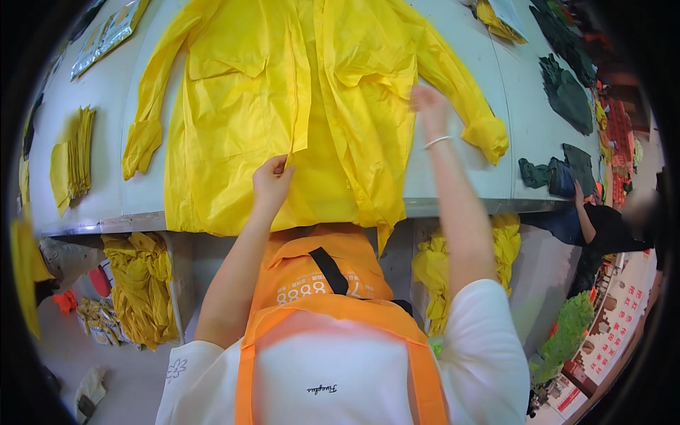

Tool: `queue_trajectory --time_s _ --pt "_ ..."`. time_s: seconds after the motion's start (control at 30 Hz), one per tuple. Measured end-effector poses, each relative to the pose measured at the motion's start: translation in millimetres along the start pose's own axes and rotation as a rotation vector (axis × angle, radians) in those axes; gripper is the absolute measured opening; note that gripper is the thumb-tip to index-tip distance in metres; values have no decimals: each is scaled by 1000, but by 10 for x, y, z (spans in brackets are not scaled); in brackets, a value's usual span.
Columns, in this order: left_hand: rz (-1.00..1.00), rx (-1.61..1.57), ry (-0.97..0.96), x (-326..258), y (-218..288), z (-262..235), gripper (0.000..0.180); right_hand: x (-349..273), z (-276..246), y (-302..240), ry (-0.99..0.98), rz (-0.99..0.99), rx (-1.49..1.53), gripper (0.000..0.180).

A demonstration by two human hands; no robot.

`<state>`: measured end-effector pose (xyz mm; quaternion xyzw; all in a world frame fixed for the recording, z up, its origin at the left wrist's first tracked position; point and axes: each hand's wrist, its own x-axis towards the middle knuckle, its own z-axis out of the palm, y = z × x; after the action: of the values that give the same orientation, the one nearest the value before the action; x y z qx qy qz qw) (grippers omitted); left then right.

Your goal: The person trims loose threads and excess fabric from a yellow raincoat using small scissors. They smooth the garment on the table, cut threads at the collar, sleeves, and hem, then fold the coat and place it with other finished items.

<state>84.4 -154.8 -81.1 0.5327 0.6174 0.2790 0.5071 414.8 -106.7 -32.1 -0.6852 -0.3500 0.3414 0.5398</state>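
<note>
A yellow raincoat (pixel 227 134) lies spread on the white table, its front parted and both sleeves out to the sides. Its lower hem hangs over the table's near edge. My left hand (pixel 273 183) pinches the edge of the left front panel, close to its bottom corner. Over at the right front panel, my right hand (pixel 429 106) is blurred by motion beside the pocket flap. Whether its fingers grip the cloth there cannot be made out. A white band circles my right wrist.
Folded yellow garments (pixel 72 159) lie at the table's left. Dark green garments (pixel 565 92) are on the right, near another person (pixel 615 227). Heaps of yellow cloth (pixel 140 287) fill bins below the table edge (pixel 460 207). A flat plastic-wrapped package (pixel 110 37) sits at the far left.
</note>
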Motion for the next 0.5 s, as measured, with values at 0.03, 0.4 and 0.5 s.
queue_trajectory --time_s 0.03,0.4,0.5 --pt "-37 -35 1 -21 37 -47 26 340 -393 -26 90 23 -215 15" --pt "-299 -390 29 -215 975 -271 32 2536 -3349 2068 20 185 -1298 37" --pt "-313 -467 91 -390 1059 -197 33 2386 -2828 1686 80 191 -1318 32"
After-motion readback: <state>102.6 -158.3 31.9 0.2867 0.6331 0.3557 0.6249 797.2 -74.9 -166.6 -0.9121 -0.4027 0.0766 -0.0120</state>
